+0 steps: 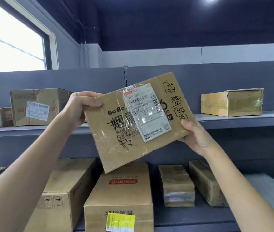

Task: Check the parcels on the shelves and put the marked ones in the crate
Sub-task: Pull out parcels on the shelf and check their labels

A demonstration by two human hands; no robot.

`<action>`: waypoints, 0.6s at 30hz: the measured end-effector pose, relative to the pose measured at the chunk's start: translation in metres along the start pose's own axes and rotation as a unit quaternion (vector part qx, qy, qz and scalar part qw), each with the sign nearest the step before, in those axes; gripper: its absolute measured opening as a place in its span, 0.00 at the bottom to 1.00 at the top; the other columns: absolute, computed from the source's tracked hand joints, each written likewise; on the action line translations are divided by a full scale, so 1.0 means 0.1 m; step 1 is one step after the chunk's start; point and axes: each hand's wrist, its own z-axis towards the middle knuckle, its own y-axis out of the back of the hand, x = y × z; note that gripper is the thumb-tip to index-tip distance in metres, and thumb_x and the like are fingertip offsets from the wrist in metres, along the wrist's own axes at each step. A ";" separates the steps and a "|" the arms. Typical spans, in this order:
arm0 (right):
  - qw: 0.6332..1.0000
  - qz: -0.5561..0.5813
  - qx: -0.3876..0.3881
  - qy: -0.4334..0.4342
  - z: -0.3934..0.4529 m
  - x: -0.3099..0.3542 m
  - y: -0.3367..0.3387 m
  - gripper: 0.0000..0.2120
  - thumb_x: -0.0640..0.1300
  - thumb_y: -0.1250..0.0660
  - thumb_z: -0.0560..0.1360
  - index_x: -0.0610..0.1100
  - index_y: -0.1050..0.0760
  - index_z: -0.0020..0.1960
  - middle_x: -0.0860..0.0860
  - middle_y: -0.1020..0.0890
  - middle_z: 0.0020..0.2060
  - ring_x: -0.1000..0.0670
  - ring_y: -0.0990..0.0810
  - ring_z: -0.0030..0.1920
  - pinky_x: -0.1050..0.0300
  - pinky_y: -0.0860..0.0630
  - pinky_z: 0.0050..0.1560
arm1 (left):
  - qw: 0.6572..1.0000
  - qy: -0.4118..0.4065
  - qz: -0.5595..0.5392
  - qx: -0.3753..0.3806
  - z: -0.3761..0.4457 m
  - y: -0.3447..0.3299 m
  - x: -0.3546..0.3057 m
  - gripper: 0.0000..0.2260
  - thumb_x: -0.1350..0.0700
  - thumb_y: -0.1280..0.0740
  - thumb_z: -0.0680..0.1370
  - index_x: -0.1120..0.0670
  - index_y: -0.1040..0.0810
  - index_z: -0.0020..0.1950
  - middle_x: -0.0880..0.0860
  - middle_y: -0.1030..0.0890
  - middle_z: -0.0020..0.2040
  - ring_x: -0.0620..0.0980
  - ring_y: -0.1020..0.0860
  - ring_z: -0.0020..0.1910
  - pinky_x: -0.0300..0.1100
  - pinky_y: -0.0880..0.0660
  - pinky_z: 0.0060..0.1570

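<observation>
I hold a flat cardboard parcel (116,146) tilted in front of the shelves, its broad face toward me. It carries a white shipping label under clear tape and black handwritten characters along its right side and lower left. My left hand (81,108) grips its upper left corner, thumb on the front face. My right hand (196,136) grips its lower right edge. No crate is in view.
The upper shelf (233,120) bears two labelled boxes (35,106) at left and a taped box (231,102) at right. The lower shelf holds two large cartons (121,195), one with a yellow sticker, and two narrow taped parcels (176,185). A window is at top left.
</observation>
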 end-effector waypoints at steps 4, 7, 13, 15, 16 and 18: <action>0.999 0.020 -0.015 0.042 -0.15 -0.03 -0.08 0.44 0.59 0.20 0.51 0.48 0.31 0.64 0.52 0.18 0.50 0.52 0.19 0.50 0.57 0.20 0.43 | 0.998 -0.022 -0.050 -0.040 -0.03 -0.05 -0.04 0.22 0.63 0.31 0.56 0.54 0.18 0.50 0.51 0.16 0.48 0.52 0.18 0.40 0.45 0.19 0.36; 0.992 0.042 -0.091 0.082 -0.34 -0.12 -0.26 0.52 0.59 0.20 0.51 0.48 0.36 0.70 0.51 0.19 0.55 0.51 0.20 0.55 0.59 0.21 0.47 | 0.991 -0.015 -0.089 -0.096 -0.15 -0.10 0.09 0.32 0.59 0.32 0.65 0.50 0.34 0.70 0.53 0.25 0.61 0.50 0.19 0.48 0.45 0.21 0.38; 0.978 0.126 -0.158 0.057 -0.84 -0.41 -0.40 0.43 0.60 0.19 0.43 0.54 0.26 0.56 0.56 0.16 0.46 0.56 0.17 0.47 0.52 0.20 0.51 | 0.995 0.070 -0.063 -0.039 -0.93 -0.48 0.49 0.26 0.53 0.35 0.72 0.46 0.38 0.70 0.54 0.21 0.59 0.55 0.21 0.56 0.50 0.22 0.48; 0.980 0.125 -0.150 0.033 -0.93 -0.49 -0.41 0.43 0.61 0.19 0.43 0.55 0.27 0.56 0.56 0.16 0.47 0.56 0.17 0.48 0.53 0.23 0.53 | 0.994 0.069 -0.082 -0.024 -1.10 -0.54 0.57 0.25 0.53 0.35 0.67 0.43 0.33 0.64 0.49 0.17 0.52 0.49 0.18 0.49 0.41 0.22 0.42; 0.982 0.119 -0.146 0.022 -0.96 -0.53 -0.42 0.43 0.62 0.20 0.44 0.55 0.27 0.57 0.56 0.16 0.48 0.56 0.18 0.49 0.52 0.24 0.55 | 0.994 0.063 -0.085 -0.023 -1.15 -0.52 0.59 0.24 0.53 0.35 0.66 0.43 0.32 0.62 0.49 0.17 0.51 0.48 0.17 0.47 0.40 0.22 0.41; 0.984 0.089 -0.155 -0.002 -0.98 -0.61 -0.44 0.41 0.65 0.22 0.45 0.56 0.27 0.56 0.55 0.17 0.50 0.53 0.20 0.55 0.51 0.26 0.59 | 0.993 0.065 -0.097 -0.036 -1.18 -0.44 0.64 0.24 0.54 0.36 0.66 0.45 0.32 0.63 0.49 0.17 0.51 0.49 0.18 0.47 0.41 0.23 0.42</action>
